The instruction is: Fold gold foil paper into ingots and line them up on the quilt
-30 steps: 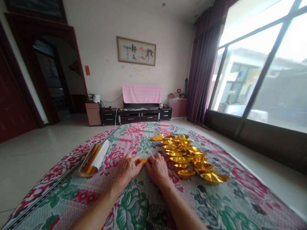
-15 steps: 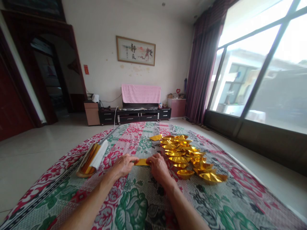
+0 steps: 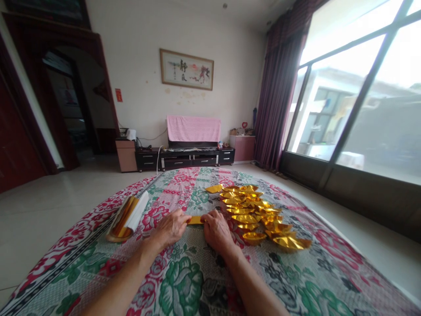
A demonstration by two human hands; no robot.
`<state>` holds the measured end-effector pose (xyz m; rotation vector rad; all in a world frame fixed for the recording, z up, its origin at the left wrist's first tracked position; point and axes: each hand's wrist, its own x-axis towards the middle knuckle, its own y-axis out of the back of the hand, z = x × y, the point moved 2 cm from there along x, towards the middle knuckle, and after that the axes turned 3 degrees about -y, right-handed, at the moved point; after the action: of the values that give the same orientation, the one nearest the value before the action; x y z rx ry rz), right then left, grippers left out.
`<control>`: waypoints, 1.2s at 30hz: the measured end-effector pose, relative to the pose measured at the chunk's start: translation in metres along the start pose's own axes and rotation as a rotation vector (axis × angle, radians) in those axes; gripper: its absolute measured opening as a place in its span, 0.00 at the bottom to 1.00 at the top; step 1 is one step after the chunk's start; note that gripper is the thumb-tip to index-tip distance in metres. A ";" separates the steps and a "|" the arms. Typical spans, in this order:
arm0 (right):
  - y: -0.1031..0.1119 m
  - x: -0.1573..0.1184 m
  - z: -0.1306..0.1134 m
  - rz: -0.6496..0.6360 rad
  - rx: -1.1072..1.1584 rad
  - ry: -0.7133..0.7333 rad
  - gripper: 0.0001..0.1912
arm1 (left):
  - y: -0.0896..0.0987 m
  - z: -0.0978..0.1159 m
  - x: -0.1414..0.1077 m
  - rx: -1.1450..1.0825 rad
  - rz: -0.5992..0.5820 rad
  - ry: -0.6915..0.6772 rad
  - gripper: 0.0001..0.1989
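A narrow folded strip of gold paper (image 3: 196,220) stretches between my two hands, low over the patterned cloth. My left hand (image 3: 173,226) grips its left end with the fingers closed. At the right end, my right hand (image 3: 217,229) is closed on the same strip, and its fingertips are partly hidden. Several folded gold paper boats (image 3: 246,218) lie in overlapping rows to the right of my right hand. Behind them is a flat gold piece (image 3: 214,188). On the left, a stack of gold paper sheets (image 3: 126,218) rests in a white wrapper (image 3: 140,212).
A floral cloth (image 3: 180,285) covers the round table under everything. Beyond it stand a low black cabinet (image 3: 187,162), a screen under a pink cover (image 3: 194,128) and a pink side cabinet (image 3: 242,149). Windows and a purple curtain (image 3: 272,105) are at the right.
The gold strip and both hands have moved slightly up and away. My left hand has shifted a little right, and the visible part of the strip is somewhat shorter.
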<state>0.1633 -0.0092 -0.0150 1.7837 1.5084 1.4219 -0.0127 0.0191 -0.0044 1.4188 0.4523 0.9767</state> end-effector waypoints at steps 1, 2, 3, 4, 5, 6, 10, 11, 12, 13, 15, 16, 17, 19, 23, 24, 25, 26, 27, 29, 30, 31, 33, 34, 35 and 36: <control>0.000 0.000 0.000 0.000 -0.011 -0.004 0.13 | 0.000 0.000 0.000 0.011 0.001 -0.007 0.15; 0.000 0.001 -0.001 0.001 -0.020 -0.006 0.14 | 0.000 0.001 0.000 0.018 0.004 -0.008 0.15; 0.000 0.001 -0.002 0.004 -0.028 -0.007 0.14 | 0.000 0.000 0.001 0.020 0.009 -0.005 0.15; 0.000 0.001 -0.002 0.009 -0.035 -0.009 0.14 | -0.001 0.000 0.001 0.019 0.017 0.003 0.15; 0.001 0.001 -0.002 0.013 -0.042 -0.012 0.14 | -0.001 0.000 0.001 0.018 0.026 0.017 0.15; 0.001 0.001 -0.002 0.017 -0.047 -0.015 0.14 | -0.001 0.000 0.002 0.016 0.036 0.033 0.15; 0.000 0.003 -0.003 0.050 -0.015 -0.016 0.15 | -0.003 -0.001 0.004 0.001 0.107 0.110 0.15; 0.000 0.004 -0.003 0.063 0.012 -0.016 0.15 | -0.003 -0.001 0.004 -0.018 0.132 0.125 0.15; 0.000 0.005 -0.003 0.080 0.046 -0.019 0.15 | -0.003 -0.001 0.005 -0.046 0.162 0.137 0.15; 0.000 0.006 -0.003 0.097 0.085 -0.023 0.15 | -0.003 -0.001 0.006 -0.082 0.197 0.146 0.15; 0.000 0.008 -0.004 0.135 0.169 -0.028 0.15 | -0.002 -0.001 0.007 -0.164 0.271 0.155 0.15; 0.000 0.009 -0.004 0.152 0.210 -0.026 0.15 | -0.002 -0.002 0.008 -0.204 0.305 0.164 0.15; 0.001 0.009 -0.004 0.168 0.248 -0.021 0.14 | -0.002 -0.002 0.008 -0.246 0.331 0.181 0.15; 0.000 0.011 -0.004 0.198 0.326 -0.008 0.14 | -0.003 -0.004 0.009 -0.353 0.339 0.251 0.15; -0.004 0.013 -0.001 0.247 0.469 -0.055 0.14 | -0.007 -0.003 0.011 -0.689 0.270 0.445 0.16; -0.005 0.014 0.001 0.247 0.498 -0.082 0.14 | -0.008 -0.001 0.012 -0.788 0.258 0.478 0.16; -0.007 0.015 0.002 0.247 0.529 -0.117 0.14 | -0.008 0.000 0.012 -0.885 0.250 0.503 0.15; -0.010 0.015 0.003 0.247 0.558 -0.150 0.14 | -0.008 0.002 0.012 -0.975 0.244 0.524 0.15; -0.012 0.016 0.004 0.244 0.584 -0.175 0.14 | -0.008 0.004 0.012 -1.054 0.238 0.539 0.15; -0.016 0.018 0.005 0.238 0.639 -0.207 0.14 | -0.008 0.007 0.012 -1.174 0.228 0.550 0.14; -0.018 0.019 0.006 0.240 0.673 -0.219 0.14 | -0.008 0.008 0.012 -1.224 0.225 0.546 0.14; -0.019 0.020 0.006 0.254 0.711 -0.232 0.14 | -0.009 0.008 0.012 -1.273 0.224 0.537 0.13; -0.021 0.021 0.008 0.291 0.783 -0.276 0.15 | -0.010 0.008 0.013 -1.363 0.237 0.522 0.13; -0.022 0.021 0.009 0.294 0.824 -0.300 0.16 | -0.011 0.008 0.013 -1.400 0.251 0.521 0.13; -0.023 0.022 0.009 0.296 0.862 -0.324 0.17 | -0.012 0.008 0.013 -1.427 0.263 0.524 0.13; -0.023 0.022 0.010 0.292 0.901 -0.346 0.18 | -0.013 0.008 0.013 -1.445 0.272 0.530 0.13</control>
<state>0.1583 0.0214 -0.0278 2.6722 1.8887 0.4482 0.0045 0.0259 -0.0115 -0.1040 -0.1377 1.4338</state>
